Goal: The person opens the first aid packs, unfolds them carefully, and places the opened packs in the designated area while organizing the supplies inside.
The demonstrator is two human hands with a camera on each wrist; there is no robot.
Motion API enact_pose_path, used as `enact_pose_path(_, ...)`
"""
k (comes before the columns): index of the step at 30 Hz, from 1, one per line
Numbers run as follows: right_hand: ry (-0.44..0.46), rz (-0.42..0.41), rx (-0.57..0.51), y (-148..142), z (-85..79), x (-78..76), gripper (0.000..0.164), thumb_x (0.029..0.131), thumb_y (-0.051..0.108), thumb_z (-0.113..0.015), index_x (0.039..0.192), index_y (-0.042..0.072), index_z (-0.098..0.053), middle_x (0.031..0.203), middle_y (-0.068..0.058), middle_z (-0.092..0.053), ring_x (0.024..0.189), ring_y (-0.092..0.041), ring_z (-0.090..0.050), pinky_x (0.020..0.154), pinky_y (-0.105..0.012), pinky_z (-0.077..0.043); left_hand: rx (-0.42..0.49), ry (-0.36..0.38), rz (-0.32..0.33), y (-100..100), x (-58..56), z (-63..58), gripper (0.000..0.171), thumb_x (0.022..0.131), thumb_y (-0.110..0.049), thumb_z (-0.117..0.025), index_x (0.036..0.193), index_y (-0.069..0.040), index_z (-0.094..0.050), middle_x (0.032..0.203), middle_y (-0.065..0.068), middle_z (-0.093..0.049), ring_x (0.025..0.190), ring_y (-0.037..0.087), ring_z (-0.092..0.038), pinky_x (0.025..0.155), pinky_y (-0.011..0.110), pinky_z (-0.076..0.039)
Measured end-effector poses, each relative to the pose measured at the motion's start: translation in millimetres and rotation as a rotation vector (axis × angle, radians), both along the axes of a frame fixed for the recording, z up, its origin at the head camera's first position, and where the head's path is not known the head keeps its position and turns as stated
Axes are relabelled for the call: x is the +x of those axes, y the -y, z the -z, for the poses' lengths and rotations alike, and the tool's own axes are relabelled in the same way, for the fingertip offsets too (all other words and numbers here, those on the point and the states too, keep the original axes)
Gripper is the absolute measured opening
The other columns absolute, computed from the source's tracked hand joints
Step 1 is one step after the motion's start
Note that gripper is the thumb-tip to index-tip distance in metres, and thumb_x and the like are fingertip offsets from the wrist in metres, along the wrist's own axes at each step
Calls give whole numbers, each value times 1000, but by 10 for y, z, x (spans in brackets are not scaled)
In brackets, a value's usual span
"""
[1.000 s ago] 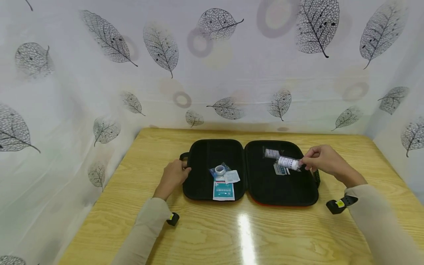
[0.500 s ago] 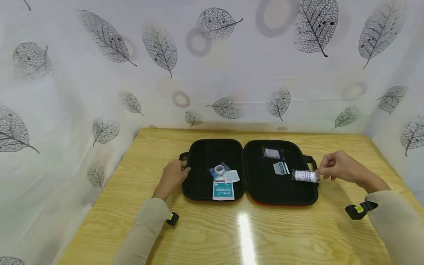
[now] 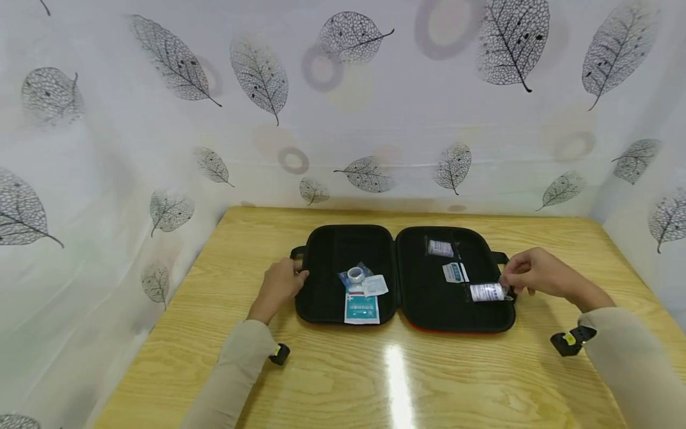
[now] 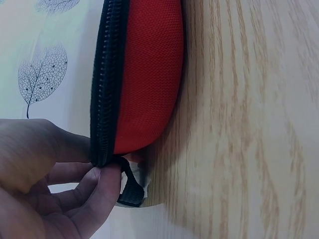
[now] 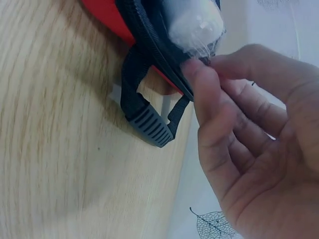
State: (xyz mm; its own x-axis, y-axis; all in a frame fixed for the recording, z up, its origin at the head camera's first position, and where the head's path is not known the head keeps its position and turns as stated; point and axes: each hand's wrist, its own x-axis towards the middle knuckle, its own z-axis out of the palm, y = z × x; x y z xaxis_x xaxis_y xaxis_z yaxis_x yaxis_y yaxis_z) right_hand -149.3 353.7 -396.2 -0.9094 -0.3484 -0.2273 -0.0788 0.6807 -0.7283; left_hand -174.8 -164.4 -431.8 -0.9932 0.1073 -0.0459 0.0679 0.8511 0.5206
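Note:
My right hand (image 3: pixel 530 273) pinches the clear wrapper end of a white bandage roll (image 3: pixel 487 292) between thumb and fingertips. The roll is at the right side of the right half of an open black-lined case (image 3: pixel 445 310); in the right wrist view, it (image 5: pixel 197 25) is just inside the zipped rim. At the case's left edge, my left hand (image 3: pixel 282 283) grips the rim by the handle. The left wrist view shows its fingers (image 4: pixel 107 191) pinching the zipped edge of the red shell (image 4: pixel 149 69).
Another wrapped bandage roll (image 3: pixel 440 248) and a small packet (image 3: pixel 455 272) lie in the right half. A tape roll (image 3: pixel 356 274), a white sachet (image 3: pixel 374 286) and a teal packet (image 3: pixel 361 308) are in the left half. A black strap handle (image 5: pixel 149 124) sticks out right.
My right hand has carried the bandage roll right and nearer, uncovering the small packet, then shifted slightly back left. The left hand keeps its place on the case.

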Motion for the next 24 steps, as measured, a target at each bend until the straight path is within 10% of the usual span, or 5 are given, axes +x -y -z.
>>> enact_pose_path(24,65,64,-20,86,-22,79,19,97,7,-66,104,-10,-71,88,-10,-71,72,-19,-70,67,-35,-61,3,2,-5,4,0,2,51,99,-16,-65,56,-17,-38,50,-3,-37,46,11,-38,45,24,-28)
